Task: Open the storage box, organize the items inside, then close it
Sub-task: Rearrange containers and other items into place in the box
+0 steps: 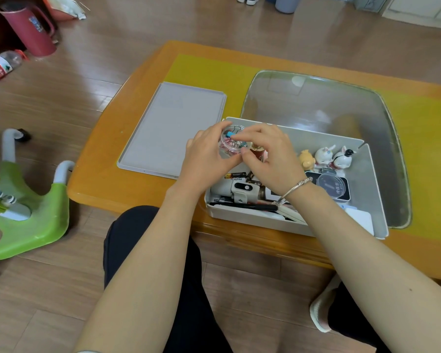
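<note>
The grey storage box (374, 189) stands open on the table's near edge, its flat grey lid (171, 128) lying beside it on the left. My left hand (206, 159) holds a small clear round tub of coloured binder clips (231, 142) over the box's far left corner. My right hand (273, 156) pinches at the tub's rim from the right. Inside the box I see three small animal figurines (325, 156), a round clear lid on a dark case (331, 186), a white handheld device (236, 189), a battery (236, 175) and a black pen (250, 207).
The orange wooden table (107, 154) carries a yellow mat (201, 70) and a glass plate (316, 98) behind the box. A green stool (28, 210) lies on the floor at left, with a red jug (29, 29) and a plastic bottle (0, 66) farther back.
</note>
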